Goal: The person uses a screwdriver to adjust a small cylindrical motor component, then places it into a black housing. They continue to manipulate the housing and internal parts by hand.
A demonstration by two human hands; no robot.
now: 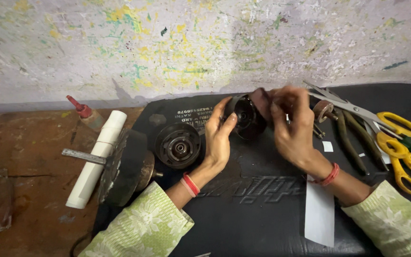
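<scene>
My left hand (220,135) cups a dark round metal housing (247,116) from the left, holding it on edge above the black mat (262,204). My right hand (293,123) is at the housing's right rim with fingers bent and pinched on a small dark piece (261,101); it is blurred. A second round dark part with a central hub (178,145) lies on the mat just left of my left hand.
A heavy dark disc with a metal shaft (122,166) and a white roll (96,159) lie at the left. A small red-capped bottle (89,116) lies by the wall. Yellow-handled scissors (396,143), pliers (353,140) and a white paper strip (319,212) lie at the right.
</scene>
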